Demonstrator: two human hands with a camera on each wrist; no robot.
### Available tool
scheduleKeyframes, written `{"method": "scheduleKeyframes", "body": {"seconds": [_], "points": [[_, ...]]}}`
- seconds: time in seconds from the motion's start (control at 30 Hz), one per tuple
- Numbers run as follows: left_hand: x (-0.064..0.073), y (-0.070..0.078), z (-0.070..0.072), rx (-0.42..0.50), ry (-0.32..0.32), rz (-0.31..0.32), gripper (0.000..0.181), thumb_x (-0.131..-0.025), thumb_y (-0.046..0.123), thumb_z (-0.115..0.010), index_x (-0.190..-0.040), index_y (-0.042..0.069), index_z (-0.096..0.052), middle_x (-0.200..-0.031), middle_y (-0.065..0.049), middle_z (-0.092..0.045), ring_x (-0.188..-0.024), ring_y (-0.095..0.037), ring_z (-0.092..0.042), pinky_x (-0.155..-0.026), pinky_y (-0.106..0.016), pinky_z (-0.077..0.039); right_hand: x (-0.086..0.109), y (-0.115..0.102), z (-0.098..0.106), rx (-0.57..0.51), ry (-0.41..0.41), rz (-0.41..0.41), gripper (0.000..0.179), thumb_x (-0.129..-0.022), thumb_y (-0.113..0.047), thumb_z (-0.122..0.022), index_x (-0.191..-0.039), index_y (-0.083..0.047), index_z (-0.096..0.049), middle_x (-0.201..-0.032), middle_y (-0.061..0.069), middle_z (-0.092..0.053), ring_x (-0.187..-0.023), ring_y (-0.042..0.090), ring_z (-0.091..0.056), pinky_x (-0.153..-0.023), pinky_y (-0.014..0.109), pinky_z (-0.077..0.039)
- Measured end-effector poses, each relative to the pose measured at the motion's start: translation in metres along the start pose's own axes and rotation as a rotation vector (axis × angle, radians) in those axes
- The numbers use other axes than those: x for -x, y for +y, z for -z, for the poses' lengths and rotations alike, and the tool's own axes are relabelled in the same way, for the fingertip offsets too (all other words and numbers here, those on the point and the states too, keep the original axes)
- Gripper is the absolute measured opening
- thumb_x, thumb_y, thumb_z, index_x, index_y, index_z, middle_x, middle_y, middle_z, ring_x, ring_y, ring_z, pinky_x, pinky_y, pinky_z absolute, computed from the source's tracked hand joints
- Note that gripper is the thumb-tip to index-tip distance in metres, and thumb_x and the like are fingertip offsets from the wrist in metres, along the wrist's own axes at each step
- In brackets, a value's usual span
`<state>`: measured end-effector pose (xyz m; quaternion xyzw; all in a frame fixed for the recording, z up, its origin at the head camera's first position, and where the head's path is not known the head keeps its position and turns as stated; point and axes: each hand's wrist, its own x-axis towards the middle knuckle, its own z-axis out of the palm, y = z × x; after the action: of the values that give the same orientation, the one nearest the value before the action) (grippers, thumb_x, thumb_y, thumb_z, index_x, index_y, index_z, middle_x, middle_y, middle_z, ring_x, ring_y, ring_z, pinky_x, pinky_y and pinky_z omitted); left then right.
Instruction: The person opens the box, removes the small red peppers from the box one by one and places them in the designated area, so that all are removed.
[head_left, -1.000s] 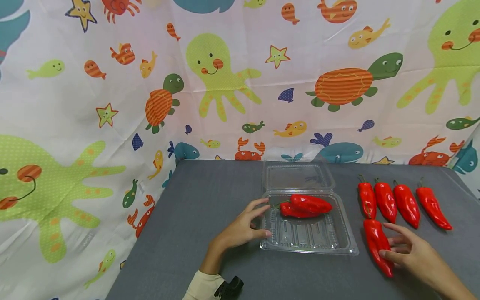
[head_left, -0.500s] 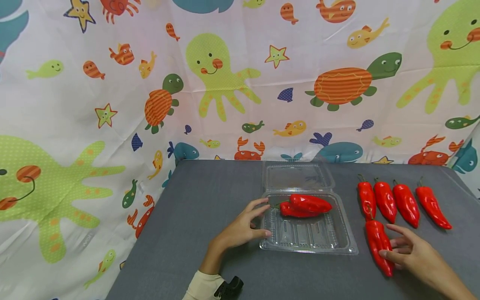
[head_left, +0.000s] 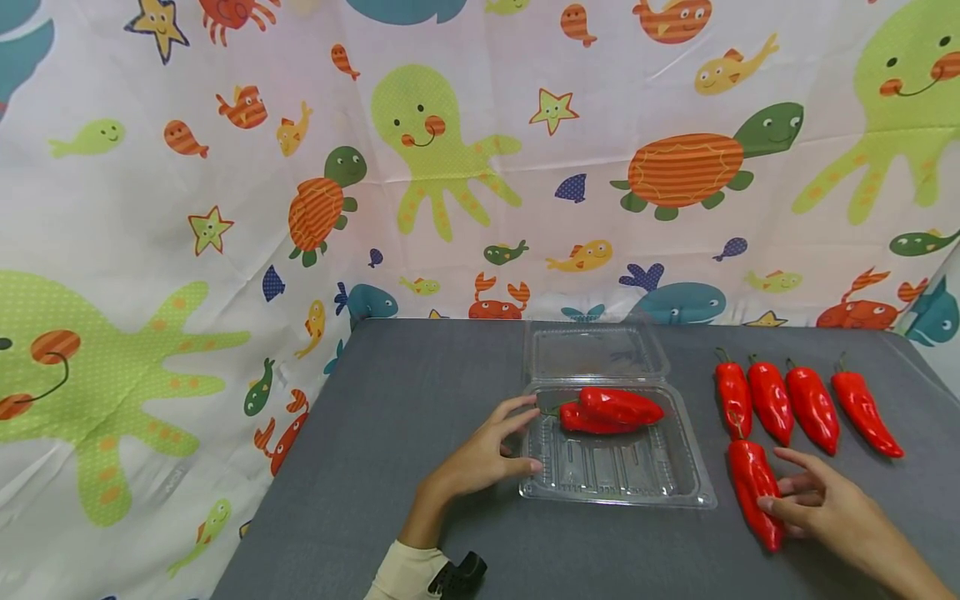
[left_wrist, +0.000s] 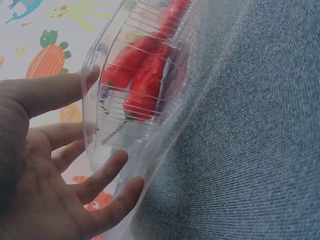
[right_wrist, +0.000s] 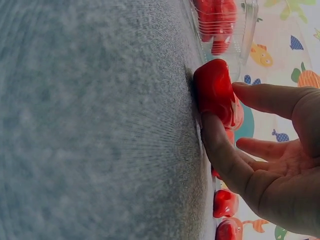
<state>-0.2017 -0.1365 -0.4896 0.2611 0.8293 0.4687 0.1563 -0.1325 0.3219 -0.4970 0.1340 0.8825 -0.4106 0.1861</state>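
My right hand (head_left: 832,508) pinches a long red pepper (head_left: 753,492) lying on the grey cloth, its thumb on top and other fingers along the right side. In the right wrist view, the blunt end of that pepper (right_wrist: 212,90) shows between thumb and fingers. A clear plastic clamshell container (head_left: 622,492) lies with its lid (head_left: 596,350) folded back. Inside, two red peppers (head_left: 611,412) lie along the back. My left hand (head_left: 480,454) spreads around the container's left side, thumb and fingertips right at the rim; the left wrist view shows these fingers (left_wrist: 115,165) loosely bent.
Several more red peppers (head_left: 813,408) lie in a row at the right, stems pointing away. The held pepper's stem end meets the leftmost one's tip. Grey cloth (head_left: 420,375) covers the table, and a curtain with sea animals (head_left: 465,275) hangs behind it.
The held pepper shifts slightly, first right and then back left, under my right fingers. My left hand and the container stay in place.
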Motion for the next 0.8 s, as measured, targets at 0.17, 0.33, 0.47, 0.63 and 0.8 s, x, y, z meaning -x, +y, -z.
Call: {"method": "scheduleKeyframes", "body": {"seconds": [0.17, 0.33, 0.47, 0.63, 0.8], "points": [[0.000, -0.001, 0.000, -0.008, 0.001, -0.001, 0.076, -0.096, 0.028, -0.078, -0.163, 0.014, -0.044, -0.173, 0.009, -0.025, -0.140, -0.025, -0.050, -0.103, -0.042, -0.055, -0.001, -0.001, 0.002, 0.034, -0.001, 0.001, 0.106, -0.088, -0.035, -0.087, -0.157, 0.013, -0.023, -0.117, 0.037, -0.058, -0.090, 0.027, -0.070, -0.073, 0.043, -0.064], [0.000, -0.001, 0.000, -0.007, 0.002, 0.002, 0.076, -0.097, 0.028, -0.078, -0.163, 0.014, -0.044, -0.173, 0.010, -0.025, -0.140, -0.025, -0.051, -0.103, -0.043, -0.055, 0.000, -0.004, 0.005, 0.108, 0.047, 0.022, 0.107, -0.088, -0.046, -0.086, -0.156, 0.012, -0.026, -0.124, 0.042, -0.057, -0.098, 0.039, -0.069, -0.074, 0.045, -0.062], [-0.001, -0.002, 0.000, -0.007, 0.002, 0.002, 0.076, -0.097, 0.028, -0.078, -0.163, 0.014, -0.044, -0.172, 0.011, -0.025, -0.140, -0.024, -0.051, -0.103, -0.042, -0.054, 0.003, -0.008, 0.008, 0.164, 0.076, 0.049, 0.106, -0.089, -0.050, -0.083, -0.156, 0.011, -0.027, -0.134, 0.045, -0.052, -0.113, 0.055, -0.060, -0.078, 0.054, -0.061], [-0.001, -0.003, 0.000, 0.000, 0.001, 0.000, 0.076, -0.097, 0.029, -0.078, -0.163, 0.015, -0.044, -0.172, 0.011, -0.025, -0.140, -0.024, -0.051, -0.103, -0.042, -0.054, 0.007, -0.013, 0.009, 0.175, 0.120, 0.092, 0.102, -0.092, -0.048, -0.080, -0.158, 0.010, -0.028, -0.137, 0.046, -0.048, -0.120, 0.061, -0.052, -0.080, 0.058, -0.060], [0.000, -0.003, 0.000, 0.009, -0.004, -0.004, 0.076, -0.097, 0.030, -0.078, -0.163, 0.014, -0.044, -0.172, 0.010, -0.025, -0.140, -0.025, -0.051, -0.103, -0.040, -0.054, 0.009, -0.019, 0.008, 0.159, 0.180, 0.149, 0.099, -0.093, -0.049, -0.079, -0.158, 0.008, -0.031, -0.137, 0.044, -0.050, -0.119, 0.061, -0.053, -0.077, 0.056, -0.062]]}}
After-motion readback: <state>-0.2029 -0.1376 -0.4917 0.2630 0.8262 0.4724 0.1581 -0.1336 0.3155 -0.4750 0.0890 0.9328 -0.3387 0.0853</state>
